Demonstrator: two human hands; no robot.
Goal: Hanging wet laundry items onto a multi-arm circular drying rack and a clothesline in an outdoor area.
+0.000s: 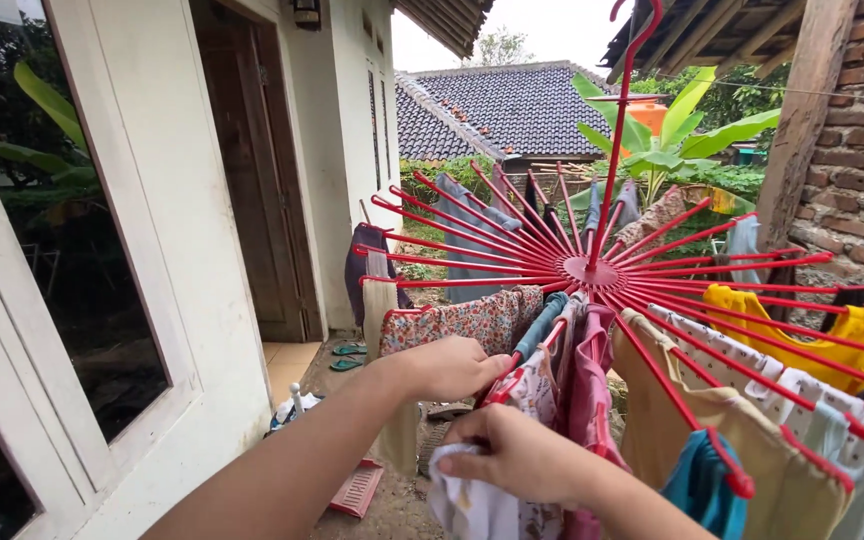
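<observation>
An outdoor yard between a white house wall [212, 330] with a dark wooden door [252, 170] on the left and a brick wall [862, 170] on the right fills the frame, with tiled roofs and banana leaves [672, 130] at the top centre. In the middle hangs a red radial drying rack [592, 270], its spokes fanning out from a hub below a long red hook. Judging by how it is loaded, the hanging is well advanced: the spokes at the lower right already carry a yellow shirt [832, 335], a beige garment [722, 440], a pink one [587, 390] and several pale patterned pieces, and the far spokes hold grey and dark clothes; the spokes at centre left look bare (at least as far as this angle shows). What is in hand now is a small white printed cloth [472, 500] at the bottom centre. The right hand [517, 455] has its grip closed on the upper edge of that cloth, which droops below the fingers and runs up towards a red spoke just above. The left hand [447, 368], just above and left of it, is curled with its grip together at the spoke's end beside a floral garment [462, 320]; whether it pinches cloth or plastic I cannot tell.
</observation>
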